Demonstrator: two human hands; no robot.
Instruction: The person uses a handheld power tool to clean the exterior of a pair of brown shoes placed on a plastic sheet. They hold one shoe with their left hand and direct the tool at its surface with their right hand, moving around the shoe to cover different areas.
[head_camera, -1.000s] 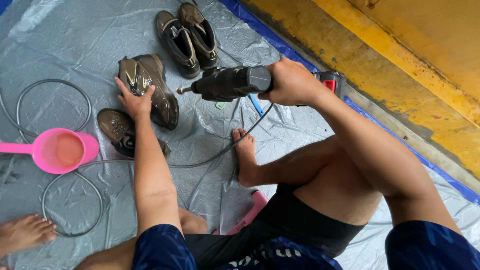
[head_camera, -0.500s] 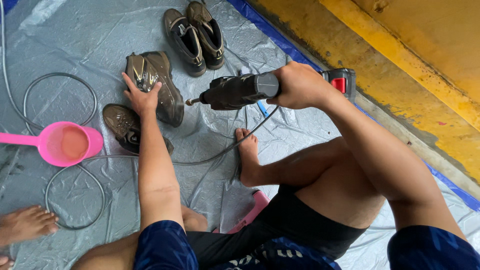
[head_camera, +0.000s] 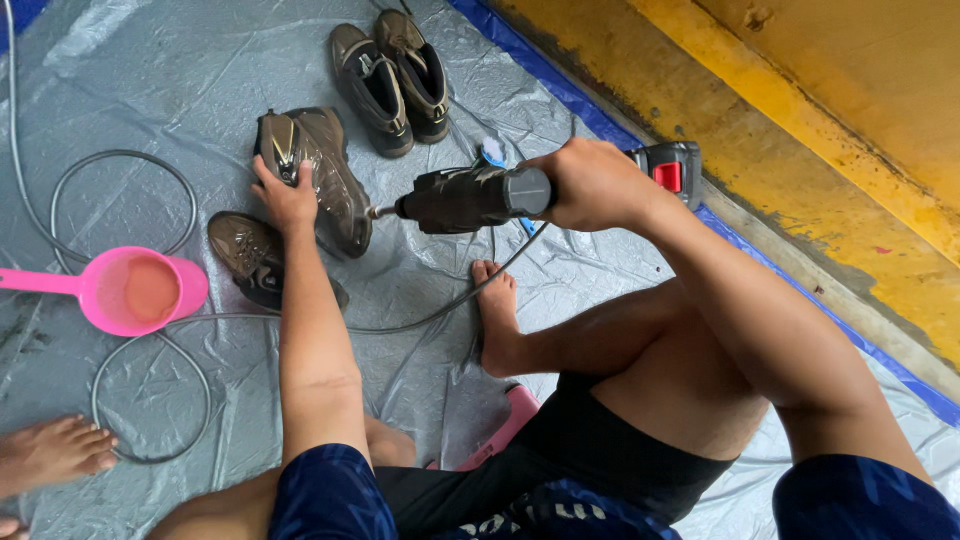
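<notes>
Head view of a seated person working on a wet grey plastic tarpaulin (head_camera: 150, 80). The left hand (head_camera: 283, 197), at about 10 o'clock from the centre of the view, rests palm down with fingers spread on a muddy brown laced shoe (head_camera: 318, 170) that lies on its side; it presses the shoe rather than closing around it. The right hand (head_camera: 595, 183), at about 1 o'clock, is closed around the grip of a dark, pistol-shaped handheld spray tool with a red-and-black battery pack (head_camera: 470, 197); the tool's metal nozzle points toward 9 o'clock and ends just beside the held shoe. A thin grey hose (head_camera: 110, 165) runs from under the tool and coils in loops at 8 to 9 o'clock. A second brown shoe (head_camera: 250, 255) lies just below the left wrist, at 7 o'clock from the first. A pair of dark shoes (head_camera: 392, 72) stands at 12 o'clock, well apart from the hands. A pink plastic long-handled dipper (head_camera: 135, 290) holding brownish water lies at 9 o'clock. The person's bare foot (head_camera: 497, 315) rests near the centre; another bare foot (head_camera: 50, 452) shows at 8 o'clock. A yellow painted wall (head_camera: 830, 120) with a blue tarpaulin edge occupies 2 o'clock.
</notes>
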